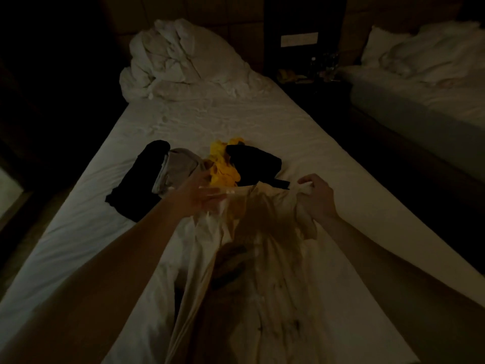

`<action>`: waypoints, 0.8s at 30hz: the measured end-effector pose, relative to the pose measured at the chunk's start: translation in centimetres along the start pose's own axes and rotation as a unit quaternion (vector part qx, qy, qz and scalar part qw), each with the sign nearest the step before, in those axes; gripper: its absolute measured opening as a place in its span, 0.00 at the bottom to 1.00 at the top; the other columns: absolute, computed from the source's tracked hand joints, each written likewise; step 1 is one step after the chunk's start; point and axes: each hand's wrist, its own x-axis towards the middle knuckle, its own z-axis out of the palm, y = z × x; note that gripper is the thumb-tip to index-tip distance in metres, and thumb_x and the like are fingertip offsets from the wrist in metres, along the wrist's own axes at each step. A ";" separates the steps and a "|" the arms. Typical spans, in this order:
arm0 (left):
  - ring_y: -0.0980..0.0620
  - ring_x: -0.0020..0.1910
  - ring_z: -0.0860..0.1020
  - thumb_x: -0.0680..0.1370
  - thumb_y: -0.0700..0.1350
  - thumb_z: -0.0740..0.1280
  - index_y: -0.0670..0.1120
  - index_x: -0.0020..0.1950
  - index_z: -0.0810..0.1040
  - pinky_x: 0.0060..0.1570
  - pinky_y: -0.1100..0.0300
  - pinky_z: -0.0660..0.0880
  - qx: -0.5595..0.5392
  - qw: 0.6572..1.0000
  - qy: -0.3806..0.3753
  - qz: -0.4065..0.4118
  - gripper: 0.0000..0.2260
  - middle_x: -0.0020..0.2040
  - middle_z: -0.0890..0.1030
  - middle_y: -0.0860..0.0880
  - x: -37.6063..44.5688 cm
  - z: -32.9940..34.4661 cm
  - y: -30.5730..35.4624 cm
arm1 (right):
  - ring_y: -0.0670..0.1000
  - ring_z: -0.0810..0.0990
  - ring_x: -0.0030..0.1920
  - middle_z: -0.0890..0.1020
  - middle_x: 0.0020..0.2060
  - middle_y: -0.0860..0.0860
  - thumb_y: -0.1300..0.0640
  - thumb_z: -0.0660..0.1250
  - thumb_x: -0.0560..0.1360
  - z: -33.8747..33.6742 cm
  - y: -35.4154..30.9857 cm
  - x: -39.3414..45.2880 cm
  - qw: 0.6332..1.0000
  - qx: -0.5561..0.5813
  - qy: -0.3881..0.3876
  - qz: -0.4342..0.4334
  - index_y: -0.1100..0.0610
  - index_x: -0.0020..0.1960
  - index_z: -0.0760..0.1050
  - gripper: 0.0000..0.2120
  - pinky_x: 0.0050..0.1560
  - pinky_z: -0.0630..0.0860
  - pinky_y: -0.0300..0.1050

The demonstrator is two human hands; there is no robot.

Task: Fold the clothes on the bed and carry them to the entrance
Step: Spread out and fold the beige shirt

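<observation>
Two beds stand in a dim room. On the near bed (262, 122) a crumpled white duvet (183, 59) is heaped at the far end; the second bed (420, 95) lies at the right, across a dark gap. A cream garment (252, 258) with dark marks is stretched over the near end of the sheet, held up at its top edge by both hands. Beyond it sits a small row of clothes: a black garment (139, 179) at the left, a grey garment (178, 166) touching it, a yellow garment (223, 164) in the middle and another black piece (254, 161) at the right. The left hand (199, 193) grasps the cream cloth — it is blurred, so exactly how its fingers lie is not clear. The right hand (317, 195) has its fingers curled, pinching a bunch of the same cloth.
</observation>
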 end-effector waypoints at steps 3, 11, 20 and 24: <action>0.40 0.49 0.78 0.81 0.44 0.63 0.40 0.54 0.74 0.47 0.46 0.80 -0.053 0.995 0.075 0.040 0.07 0.55 0.76 0.39 0.9 -1.8 -1.2 | 0.51 0.77 0.48 0.78 0.47 0.49 0.64 0.71 0.69 2.2 -2.0 -0.7 0.998 0.046 0.009 0.038 0.55 0.52 0.76 0.13 0.45 0.73 0.42; 0.50 0.34 0.77 0.79 0.37 0.65 0.41 0.43 0.77 0.33 0.62 0.75 0.409 0.910 0.060 -0.016 0.05 0.39 0.79 0.44 -2.5 -6.4 -5.5 | 0.57 0.76 0.60 0.75 0.61 0.55 0.63 0.63 0.79 9.5 -7.3 -5.7 0.917 0.119 -0.368 0.096 0.55 0.71 0.67 0.21 0.47 0.73 0.44; 0.41 0.65 0.73 0.76 0.50 0.70 0.42 0.72 0.67 0.60 0.53 0.73 0.799 0.594 -0.063 -0.071 0.27 0.68 0.72 0.40 -9.9 -6.2 -13.9 | 0.58 0.75 0.61 0.74 0.63 0.54 0.49 0.66 0.77 2.8 -0.6 -14.3 0.939 -0.204 -0.264 0.081 0.57 0.69 0.68 0.24 0.59 0.72 0.45; 0.41 0.68 0.71 0.80 0.52 0.64 0.40 0.72 0.68 0.63 0.52 0.69 0.807 0.580 -0.082 -0.077 0.24 0.70 0.70 0.39 -13.5 -4.6 -17.5 | 0.60 0.76 0.59 0.74 0.62 0.58 0.45 0.66 0.74 0.3 2.6 -20.0 0.907 -0.289 -0.260 0.160 0.59 0.65 0.69 0.25 0.56 0.76 0.50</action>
